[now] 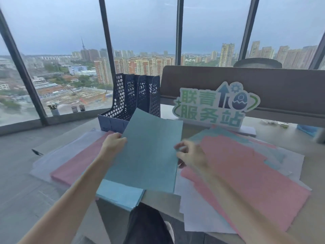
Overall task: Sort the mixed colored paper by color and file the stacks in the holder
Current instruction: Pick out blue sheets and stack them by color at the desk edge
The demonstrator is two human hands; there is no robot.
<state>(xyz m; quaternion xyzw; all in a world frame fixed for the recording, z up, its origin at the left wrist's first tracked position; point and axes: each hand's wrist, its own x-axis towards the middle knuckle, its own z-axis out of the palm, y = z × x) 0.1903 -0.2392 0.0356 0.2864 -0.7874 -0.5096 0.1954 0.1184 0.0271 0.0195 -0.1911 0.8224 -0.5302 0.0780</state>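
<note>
Blue sheet held over the blue stack.

Left hand pinches the sheet at its left edge; right hand pinches the right edge. The sheet's long axis runs away from the person, with the blue stack directly beneath and nearer than the holder behind.

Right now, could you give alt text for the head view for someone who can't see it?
Two bare hands, left hand and right hand, hold a blue sheet above a blue stack, with a pink stack left, mixed pile right and empty navy holder behind.
</note>
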